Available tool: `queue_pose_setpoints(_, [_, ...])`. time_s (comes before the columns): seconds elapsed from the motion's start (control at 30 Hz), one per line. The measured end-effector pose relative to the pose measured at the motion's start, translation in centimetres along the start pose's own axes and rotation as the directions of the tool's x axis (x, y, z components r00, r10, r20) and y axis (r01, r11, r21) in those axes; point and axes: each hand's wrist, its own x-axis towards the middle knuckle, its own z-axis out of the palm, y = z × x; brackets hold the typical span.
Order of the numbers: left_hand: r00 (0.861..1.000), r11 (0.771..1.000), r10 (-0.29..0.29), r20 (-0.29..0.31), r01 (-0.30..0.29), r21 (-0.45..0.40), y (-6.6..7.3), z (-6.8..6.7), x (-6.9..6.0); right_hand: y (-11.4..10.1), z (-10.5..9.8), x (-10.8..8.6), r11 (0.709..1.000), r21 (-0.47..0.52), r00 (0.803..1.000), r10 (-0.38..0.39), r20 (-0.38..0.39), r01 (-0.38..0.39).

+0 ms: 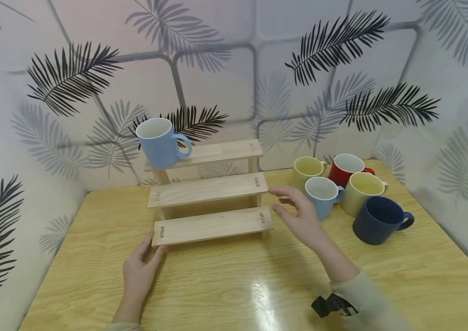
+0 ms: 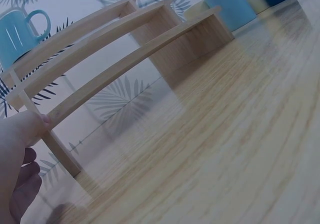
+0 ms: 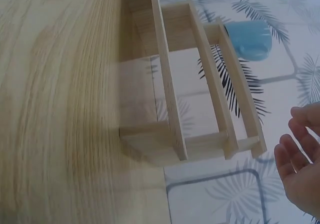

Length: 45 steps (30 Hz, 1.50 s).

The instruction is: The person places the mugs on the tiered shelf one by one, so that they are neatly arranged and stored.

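A three-tier wooden shelf (image 1: 213, 226) stands on the table, its tiers rising toward the wall. On the left end of its top tier sits a light blue mug (image 1: 160, 146), upright, handle to the right. My left hand (image 1: 139, 266) holds the front left corner of the lowest tier, thumb at the front edge and index finger at the end. In the left wrist view, the other fingers curl beside the shelf's side panel (image 2: 62, 151). My right hand (image 1: 302, 218) hovers by the right ends of the tiers, fingers loosely bent around nothing; the right wrist view shows it apart from the shelf.
Right of the shelf stands a group of mugs: a second light blue one (image 1: 322, 197), a dark blue one (image 1: 376, 220), a red one (image 1: 341, 174) and two pale yellow ones (image 1: 356, 195). A leaf-patterned wall (image 1: 234, 92) borders the back of the wooden table (image 1: 217, 285).
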Motion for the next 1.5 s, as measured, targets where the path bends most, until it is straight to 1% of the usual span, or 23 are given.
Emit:
queue_pose_setpoints(0.1, [1.0,1.0,-0.004,0.006,0.004,0.001,0.0,0.0,0.1,0.4,-1.2,-0.5,0.999,-0.033,0.999,0.038,-0.018,-0.039])
queue_pose_setpoints(0.17, [1.0,1.0,-0.007,0.017,0.007,-0.002,0.0,0.0,0.1,0.9,-1.9,-0.9,0.995,-0.071,0.997,0.071,-0.028,-0.073])
queue_pose_setpoints(0.2, [1.0,1.0,-0.006,0.021,0.006,-0.005,-0.1,0.0,0.2,1.6,-2.3,-1.1,0.992,-0.092,0.996,0.082,-0.035,-0.085])
queue_pose_setpoints(0.27, [1.0,1.0,-0.003,0.028,0.004,-0.006,-0.2,0.0,0.2,2.9,-2.9,-1.5,0.987,-0.139,0.995,0.071,-0.064,-0.079])
queue_pose_setpoints(0.4, [1.0,1.0,0.0,0.031,0.0,-0.012,-0.2,0.1,0.3,3.9,-4.4,-2.0,0.968,-0.242,0.993,0.04,-0.11,-0.066])
queue_pose_setpoints(0.5, [0.999,1.0,-0.004,0.034,0.004,-0.012,-0.2,0.1,0.3,4.4,-5.7,-2.2,0.939,-0.334,0.991,0.038,-0.128,-0.079])
queue_pose_setpoints(0.63, [0.999,1.0,-0.008,0.036,0.008,-0.008,-0.1,0.0,0.3,5.1,-7.2,-2.1,0.89,-0.437,0.987,0.068,-0.147,-0.126])
queue_pose_setpoints(0.8, [0.999,1.0,-0.008,0.045,0.009,-0.011,0.0,-0.1,0.4,6.1,-8.7,-2.0,0.837,-0.499,0.972,0.157,-0.176,-0.225])
queue_pose_setpoints(0.9, [0.999,1.0,-0.008,0.05,0.009,-0.016,0.1,-0.2,0.3,6.8,-9.4,-2.1,0.81,-0.527,0.965,0.188,-0.182,-0.257])
queue_pose_setpoints(1.03, [0.998,1.0,-0.01,0.059,0.011,-0.018,0.1,-0.3,0.2,7.6,-10.1,-2.0,0.792,-0.552,0.966,0.204,-0.161,-0.26])
queue_pose_setpoints(1.1, [0.998,1.0,-0.013,0.064,0.014,-0.02,0.0,-0.3,0.2,7.9,-10.3,-1.9,0.789,-0.558,0.966,0.216,-0.14,-0.257])
queue_pose_setpoints(1.23, [0.998,1.0,-0.017,0.064,0.019,-0.024,-0.1,-0.3,0.1,8.5,-10.4,-1.6,0.776,-0.585,0.968,0.242,-0.068,-0.235])
queue_pose_setpoints(1.33, [0.998,0.999,-0.019,0.058,0.021,-0.027,-0.1,-0.3,0.0,8.9,-10.5,-1.2,0.767,-0.602,0.964,0.265,-0.019,-0.222])
queue_pose_setpoints(1.5, [0.998,0.999,-0.016,0.056,0.018,-0.039,-0.2,-0.2,-0.1,8.9,-10.8,-0.5,0.761,-0.608,0.947,0.318,0.044,-0.227])
